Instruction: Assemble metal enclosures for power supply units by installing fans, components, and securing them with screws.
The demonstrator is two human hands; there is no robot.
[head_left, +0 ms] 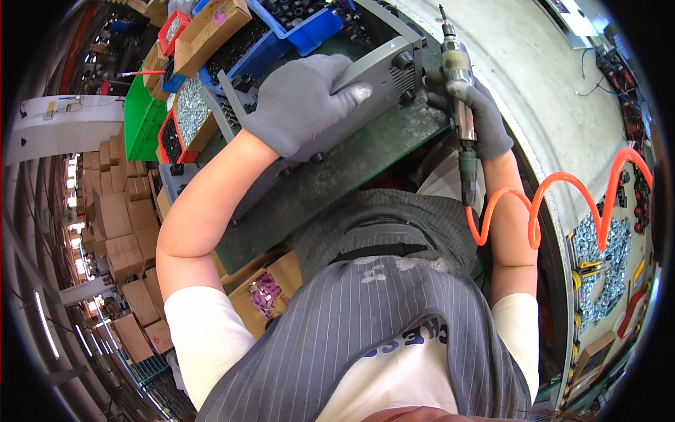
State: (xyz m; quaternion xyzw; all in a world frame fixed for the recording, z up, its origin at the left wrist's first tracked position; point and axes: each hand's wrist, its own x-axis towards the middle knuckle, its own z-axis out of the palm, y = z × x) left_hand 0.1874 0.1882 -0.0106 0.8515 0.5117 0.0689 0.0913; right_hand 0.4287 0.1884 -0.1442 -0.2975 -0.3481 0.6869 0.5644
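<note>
We see matt knitted cloth on the left hand and the right hand. The screwdriver looks like polished metal, glossy along its barrel. We take the grey casing for smooth, satin-painted metal; the bench top looks dull and scuffed. The coiled hose is glossy plastic, the blue bin smooth plastic, the screws bright metal, the apron matt cloth.

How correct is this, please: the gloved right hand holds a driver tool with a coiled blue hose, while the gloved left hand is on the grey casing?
Not quite: the coiled hose is orange, not blue, as the head view shows. The gloved right hand does hold the driver tool, and the gloved left hand is on the grey casing.
</note>
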